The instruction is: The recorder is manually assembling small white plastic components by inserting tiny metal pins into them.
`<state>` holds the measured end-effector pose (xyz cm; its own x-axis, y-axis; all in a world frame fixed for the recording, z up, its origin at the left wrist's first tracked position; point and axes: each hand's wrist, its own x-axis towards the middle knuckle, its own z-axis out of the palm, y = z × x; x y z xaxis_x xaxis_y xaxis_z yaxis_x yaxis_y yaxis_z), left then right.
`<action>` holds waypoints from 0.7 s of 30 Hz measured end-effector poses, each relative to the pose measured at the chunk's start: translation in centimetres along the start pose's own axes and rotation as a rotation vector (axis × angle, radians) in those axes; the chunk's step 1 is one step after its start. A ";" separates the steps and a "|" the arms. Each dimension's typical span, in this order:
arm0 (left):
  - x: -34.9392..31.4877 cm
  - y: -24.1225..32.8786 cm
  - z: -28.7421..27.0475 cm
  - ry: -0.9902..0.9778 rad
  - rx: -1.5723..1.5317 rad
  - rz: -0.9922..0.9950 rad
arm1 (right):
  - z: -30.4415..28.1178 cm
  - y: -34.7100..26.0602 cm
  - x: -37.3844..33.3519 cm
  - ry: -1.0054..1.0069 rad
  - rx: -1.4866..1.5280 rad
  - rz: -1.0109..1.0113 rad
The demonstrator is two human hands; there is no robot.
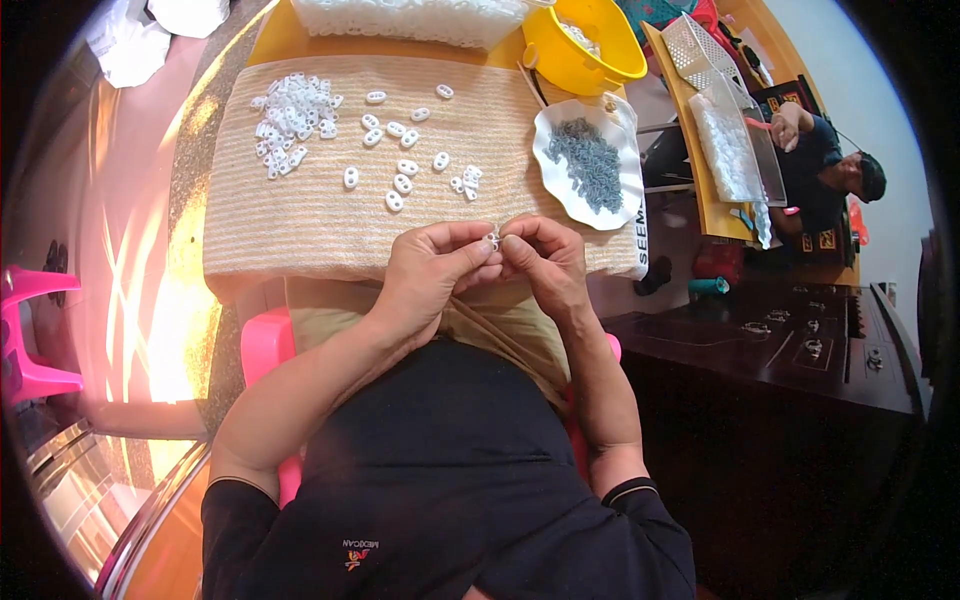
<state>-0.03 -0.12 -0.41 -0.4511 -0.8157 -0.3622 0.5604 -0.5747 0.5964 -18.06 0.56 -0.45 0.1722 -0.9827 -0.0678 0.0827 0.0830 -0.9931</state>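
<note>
- Left hand [425, 272] and right hand [550, 270], together, are pinching a small white piece [492, 241], frame centre.
- Piled white tabs [297, 112] are lying upper left.
- Scalloped plate [630, 172], upper right, is holding grey parts [587, 162].

White pieces [297, 112]: smooth plastic, bit of sheen. Striped cloth [290, 220]: matt, kinda rough. Wavy-rimmed plate [548, 160]: pretty glossy. Yellow tub [562, 64]: shiny plastic. Pink stool [45, 380]: smooth plastic. Dark furniture [690, 340]: polished-looking wood.
</note>
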 end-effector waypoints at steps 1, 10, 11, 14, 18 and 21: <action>0.0 0.0 0.0 0.003 0.002 0.000 | 0.0 0.0 0.0 0.002 0.007 0.000; -0.2 0.2 0.1 0.013 0.008 -0.002 | 0.1 0.0 -0.1 0.016 -0.024 -0.001; -0.1 0.1 0.1 0.007 0.001 0.000 | 0.0 0.0 -0.1 0.016 -0.024 -0.001; -0.1 0.1 0.0 0.004 0.008 0.007 | 0.0 0.0 -0.1 0.010 -0.022 -0.002; 0.0 0.1 0.0 0.000 -0.008 -0.002 | 0.1 0.0 -0.1 0.024 -0.032 -0.002; 0.0 0.1 0.0 0.011 0.007 0.005 | 0.1 0.0 -0.1 0.027 -0.046 -0.002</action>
<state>0.00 -0.11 -0.34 -0.4402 -0.8194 -0.3671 0.5576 -0.5699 0.6035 -17.96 0.68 -0.42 0.1452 -0.9871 -0.0679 0.0381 0.0742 -0.9965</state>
